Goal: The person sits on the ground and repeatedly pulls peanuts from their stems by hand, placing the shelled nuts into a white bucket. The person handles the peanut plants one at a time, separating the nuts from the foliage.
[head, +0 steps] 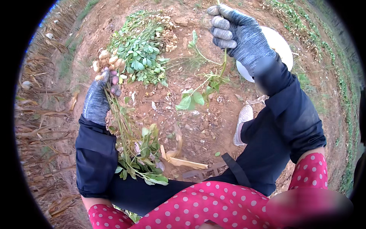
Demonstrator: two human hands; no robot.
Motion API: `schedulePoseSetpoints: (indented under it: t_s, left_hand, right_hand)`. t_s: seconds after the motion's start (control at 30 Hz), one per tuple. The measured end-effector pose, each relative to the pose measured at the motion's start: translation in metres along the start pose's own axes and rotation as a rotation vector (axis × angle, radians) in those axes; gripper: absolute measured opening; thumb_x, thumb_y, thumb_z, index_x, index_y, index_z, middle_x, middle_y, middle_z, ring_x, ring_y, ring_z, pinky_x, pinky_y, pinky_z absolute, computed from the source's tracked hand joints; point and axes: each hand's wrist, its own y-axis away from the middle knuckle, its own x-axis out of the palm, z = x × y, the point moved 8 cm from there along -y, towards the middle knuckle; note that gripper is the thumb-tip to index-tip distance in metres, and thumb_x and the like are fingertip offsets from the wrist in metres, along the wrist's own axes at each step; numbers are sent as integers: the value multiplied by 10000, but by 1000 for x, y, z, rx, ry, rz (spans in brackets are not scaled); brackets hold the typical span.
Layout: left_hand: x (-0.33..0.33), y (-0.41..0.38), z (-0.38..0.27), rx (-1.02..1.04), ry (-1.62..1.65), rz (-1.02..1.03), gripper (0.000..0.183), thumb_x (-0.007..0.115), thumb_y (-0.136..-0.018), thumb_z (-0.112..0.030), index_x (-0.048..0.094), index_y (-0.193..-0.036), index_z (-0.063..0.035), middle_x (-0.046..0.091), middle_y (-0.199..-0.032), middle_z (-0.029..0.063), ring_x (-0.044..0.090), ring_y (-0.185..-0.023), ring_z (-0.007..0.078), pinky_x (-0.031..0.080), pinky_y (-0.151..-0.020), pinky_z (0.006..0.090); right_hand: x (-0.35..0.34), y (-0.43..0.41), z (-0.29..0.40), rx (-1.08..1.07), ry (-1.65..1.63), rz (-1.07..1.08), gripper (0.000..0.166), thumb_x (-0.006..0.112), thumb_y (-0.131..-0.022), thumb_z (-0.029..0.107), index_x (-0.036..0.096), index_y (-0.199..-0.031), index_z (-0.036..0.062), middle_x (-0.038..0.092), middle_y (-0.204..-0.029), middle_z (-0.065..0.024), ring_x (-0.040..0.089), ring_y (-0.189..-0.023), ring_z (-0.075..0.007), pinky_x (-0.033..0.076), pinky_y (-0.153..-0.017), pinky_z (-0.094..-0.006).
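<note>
My left hand, in a grey knit glove, grips a bunch of peanut plants by the stems near the roots. Pale peanut pods stick out above the fist, and the leafy ends hang down over my leg. Up at the right, my gloved right hand is closed round the thin stem of a leafy green plant, whose leaves dangle below the fist. Between and beyond my hands, a heap of pulled peanut plants lies on the soil, its pods mostly toward the upper right.
Partly behind my right hand and wrist stands a white round container; its contents are hidden. Dry corn stalks cover the ground at left. A dry husk piece lies before my lap, near my shoe. Green plants line the right.
</note>
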Motion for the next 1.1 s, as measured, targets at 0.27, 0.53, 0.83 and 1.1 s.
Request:
schedulePoseSetpoints:
  t_s: [0.27, 0.53, 0.83, 1.1]
  left_hand:
    - [29, 1, 7, 22, -8, 91, 359, 478, -936, -307, 511, -1121, -2, 583, -924, 80, 506, -638, 112, 500, -596, 299]
    - [17, 3, -1, 16, -71, 93, 317, 473, -943, -273, 531, -1099, -3, 583, -928, 68, 494, -660, 115, 457, -627, 293]
    - [41, 10, -7, 68, 133, 202, 314, 427, -956, -276, 502, -1088, -1, 533, -830, 34, 444, -635, 107, 374, -635, 273]
    - [100, 26, -10, 73, 195, 612, 487, 585, -847, -393, 486, -1127, -7, 519, -752, 40, 433, -549, 119, 352, -542, 290]
  right_hand:
    - [15, 9, -51, 196, -104, -133, 259, 381, -971, 214, 472, -1058, -12, 459, -699, -12, 453, -564, -97, 381, -387, -193]
    - [27, 61, -136, 600, -330, -318, 193, 442, -940, 200, 527, -948, 27, 544, -662, -18, 522, -523, -103, 393, -359, -200]
    - [26, 97, -190, 516, 1425, 194, 381, 532, -881, 296, 527, -1067, -36, 616, -815, -159, 620, -807, -265, 481, -753, -373]
    - [45, 21, -84, 202, 896, -228, 294, 622, -858, 217, 555, -1028, -13, 596, -874, -71, 569, -791, -135, 482, -742, -284]
